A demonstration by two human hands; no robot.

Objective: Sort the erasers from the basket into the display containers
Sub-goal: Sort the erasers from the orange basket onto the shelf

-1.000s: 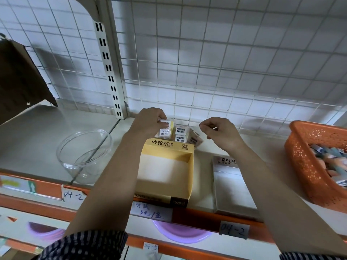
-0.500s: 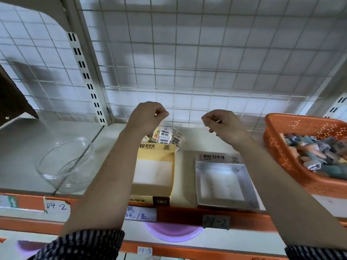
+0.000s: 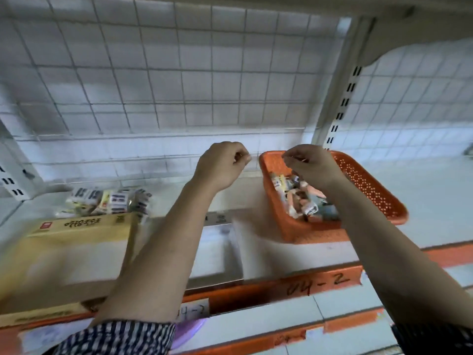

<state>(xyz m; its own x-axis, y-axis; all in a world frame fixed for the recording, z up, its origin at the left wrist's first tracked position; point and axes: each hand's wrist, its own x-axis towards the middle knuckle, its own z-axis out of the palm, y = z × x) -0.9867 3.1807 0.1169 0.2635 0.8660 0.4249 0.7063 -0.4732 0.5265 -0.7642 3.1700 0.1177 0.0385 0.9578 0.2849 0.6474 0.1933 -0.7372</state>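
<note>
An orange perforated basket (image 3: pixel 371 190) stands on the shelf at the right, filled with several wrapped erasers (image 3: pixel 299 198). My right hand (image 3: pixel 312 165) hovers over the basket's left end, fingers curled to the thumb, nothing visible in it. My left hand (image 3: pixel 222 162) is raised just left of the basket, also curled and empty. An open yellow display box (image 3: pixel 76 242) sits at the left, with a pile of white 2B erasers (image 3: pixel 110 201) behind it. A grey display tray (image 3: pixel 217 252) lies between the box and the basket, partly hidden by my left forearm.
A wire grid panel (image 3: pixel 179 85) backs the shelf, with a slotted upright (image 3: pixel 340 106) behind the basket. The orange shelf edge (image 3: pixel 320 280) carries handwritten labels. The frame is motion-blurred.
The view has swung right. Both hands moved right from the eraser pile behind the yellow box to the basket. The left hand let go of the erasers, and the clear bowl left the frame.
</note>
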